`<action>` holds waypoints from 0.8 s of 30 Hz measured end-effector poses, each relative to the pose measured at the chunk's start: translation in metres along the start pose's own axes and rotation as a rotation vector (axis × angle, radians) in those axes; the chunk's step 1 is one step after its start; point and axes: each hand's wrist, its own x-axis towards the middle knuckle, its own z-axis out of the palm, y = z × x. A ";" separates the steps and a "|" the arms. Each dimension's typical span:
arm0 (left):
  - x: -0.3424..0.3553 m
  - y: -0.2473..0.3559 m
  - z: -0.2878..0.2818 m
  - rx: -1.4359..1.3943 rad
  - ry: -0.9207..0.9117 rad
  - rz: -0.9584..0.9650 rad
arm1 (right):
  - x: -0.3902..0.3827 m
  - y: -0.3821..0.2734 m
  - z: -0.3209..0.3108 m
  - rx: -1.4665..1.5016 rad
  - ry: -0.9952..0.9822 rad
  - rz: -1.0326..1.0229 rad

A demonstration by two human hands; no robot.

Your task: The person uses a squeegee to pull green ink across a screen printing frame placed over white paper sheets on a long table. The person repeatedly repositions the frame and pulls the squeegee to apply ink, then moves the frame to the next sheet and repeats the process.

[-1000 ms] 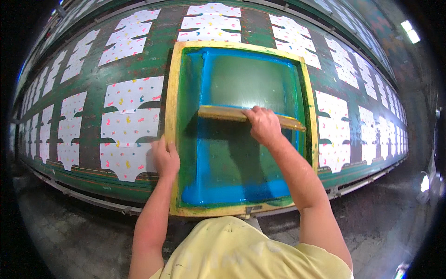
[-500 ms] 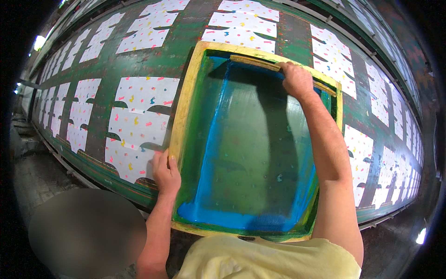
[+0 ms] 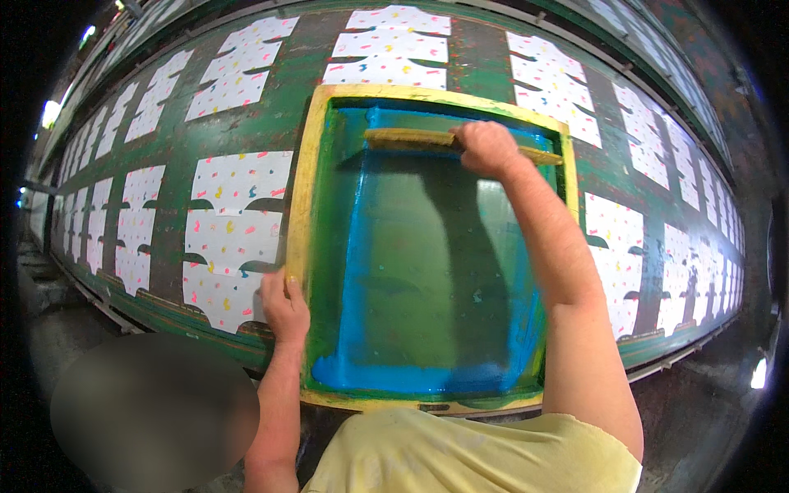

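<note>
A printing screen with a yellow wooden frame [image 3: 302, 181] lies flat on the long green print table [image 3: 296, 99]; its mesh is smeared blue and green. My right hand [image 3: 486, 148] grips a wooden squeegee [image 3: 411, 138] lying across the far end of the screen. My left hand [image 3: 285, 308] presses on the near left side of the frame, fingers curled over its edge. My yellow shirt fills the lower edge.
White fabric pieces [image 3: 234, 214] with small coloured marks lie in rows along the table on both sides of the screen. A blurred person [image 3: 152, 411] is at the lower left. A grey floor [image 3: 707, 411] runs along the table's near edge.
My right hand pushed the squeegee from the middle of the screen to its far end. My left hand stayed on the frame's left side. The view has shifted right.
</note>
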 end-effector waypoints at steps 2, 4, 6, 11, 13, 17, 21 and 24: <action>0.001 -0.003 0.002 -0.013 0.021 0.022 | -0.031 -0.017 0.000 0.046 0.009 -0.045; 0.001 -0.004 0.003 -0.042 0.053 0.046 | -0.063 -0.037 0.003 0.031 0.000 -0.068; 0.000 -0.004 0.003 -0.073 0.063 0.085 | -0.098 -0.058 0.006 0.073 -0.001 -0.060; -0.001 -0.001 -0.003 0.056 0.001 0.136 | -0.187 -0.116 0.013 0.140 0.019 -0.040; -0.002 -0.001 -0.001 0.044 0.002 0.137 | -0.223 -0.139 0.016 0.146 -0.037 -0.014; -0.003 -0.003 0.002 0.091 -0.021 0.151 | -0.298 -0.187 0.022 0.181 0.015 -0.030; -0.005 -0.001 -0.003 0.068 -0.081 0.100 | -0.358 -0.229 0.019 0.206 -0.060 0.017; -0.007 0.004 -0.007 0.109 -0.106 0.063 | -0.392 -0.251 0.022 0.206 -0.039 0.000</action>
